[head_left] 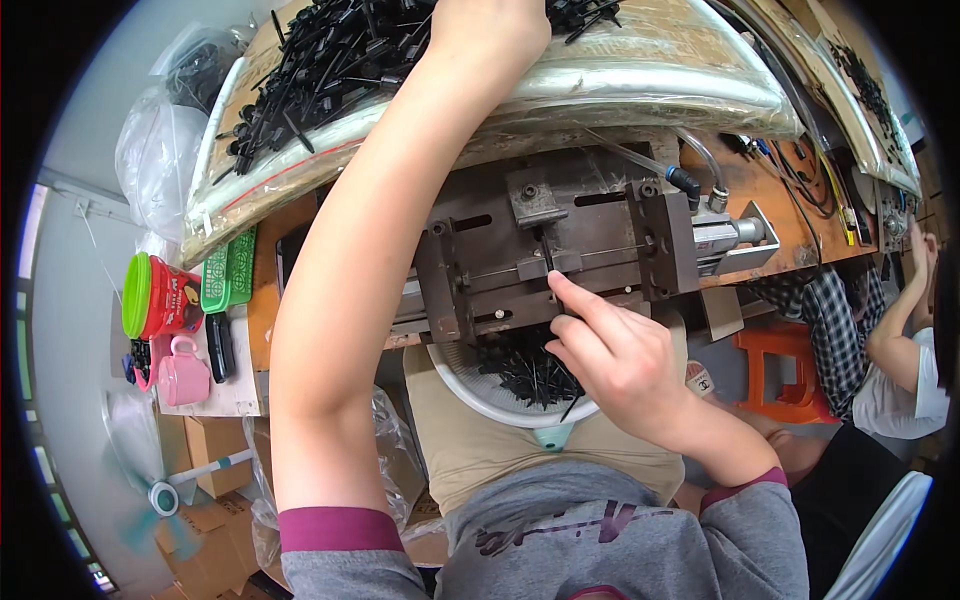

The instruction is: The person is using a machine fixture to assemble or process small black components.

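My left arm reaches across to the heap of thin black plastic parts (345,70) on the raised board. My left hand (490,35) is at the heap, its fingers cut off by the top edge. In front of me, a dark metal clamping fixture (590,225) lies on the workbench. A slim black plastic part (548,258) sits in its middle, under a small metal block. My right hand (610,355) is at its near end, index fingertip against it and other fingers curled in. Below, a white basket (445,385) of similar black parts rests at my lap.
A pneumatic cylinder (730,235) with hoses is on the fixture's right. At left stand a red-and-green tub (165,300), a green basket (230,270) and a pink mug (184,375). A fan (163,495) is lower left. Another person (905,350) sits at right, beyond an orange stool (785,365).
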Action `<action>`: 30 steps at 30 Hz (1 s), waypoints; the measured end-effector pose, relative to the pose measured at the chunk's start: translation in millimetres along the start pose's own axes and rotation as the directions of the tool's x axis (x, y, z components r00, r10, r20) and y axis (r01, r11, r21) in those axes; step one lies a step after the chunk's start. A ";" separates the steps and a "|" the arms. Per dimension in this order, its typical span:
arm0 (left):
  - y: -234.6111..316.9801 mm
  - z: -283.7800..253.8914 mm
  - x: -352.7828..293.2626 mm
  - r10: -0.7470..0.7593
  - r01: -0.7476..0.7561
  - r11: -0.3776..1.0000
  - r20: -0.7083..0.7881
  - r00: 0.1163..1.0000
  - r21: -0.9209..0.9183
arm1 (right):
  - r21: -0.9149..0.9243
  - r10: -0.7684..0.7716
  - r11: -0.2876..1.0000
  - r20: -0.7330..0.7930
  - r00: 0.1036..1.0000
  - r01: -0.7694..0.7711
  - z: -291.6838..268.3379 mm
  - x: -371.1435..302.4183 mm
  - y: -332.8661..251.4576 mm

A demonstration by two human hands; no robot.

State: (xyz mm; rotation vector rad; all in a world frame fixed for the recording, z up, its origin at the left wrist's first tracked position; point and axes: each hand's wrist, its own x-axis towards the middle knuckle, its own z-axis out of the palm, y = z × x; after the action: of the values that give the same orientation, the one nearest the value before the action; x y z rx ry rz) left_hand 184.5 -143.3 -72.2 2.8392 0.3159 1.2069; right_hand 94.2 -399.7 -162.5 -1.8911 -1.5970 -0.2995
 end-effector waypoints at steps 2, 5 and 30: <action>0.9 -6.2 1.7 0.041 -0.040 0.999 0.050 0.998 -0.023 | -0.092 0.017 0.996 0.031 0.999 -0.014 0.2 4.1 -4.7; 26.4 -47.7 -7.4 -0.025 0.046 0.989 0.151 0.988 -0.139 | -0.168 -0.008 0.986 0.068 0.998 0.020 0.2 9.0 -3.4; 90.6 -95.2 -224.3 0.011 0.068 0.969 0.318 0.948 -0.236 | -0.500 0.032 0.858 0.276 0.960 0.116 -79.2 204.3 128.8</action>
State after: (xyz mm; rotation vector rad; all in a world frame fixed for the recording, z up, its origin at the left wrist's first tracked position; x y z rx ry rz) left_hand -20.0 -281.3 -154.2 2.7361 0.1776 0.7064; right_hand 282.1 -291.0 -30.2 -2.3879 -1.8817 -0.5465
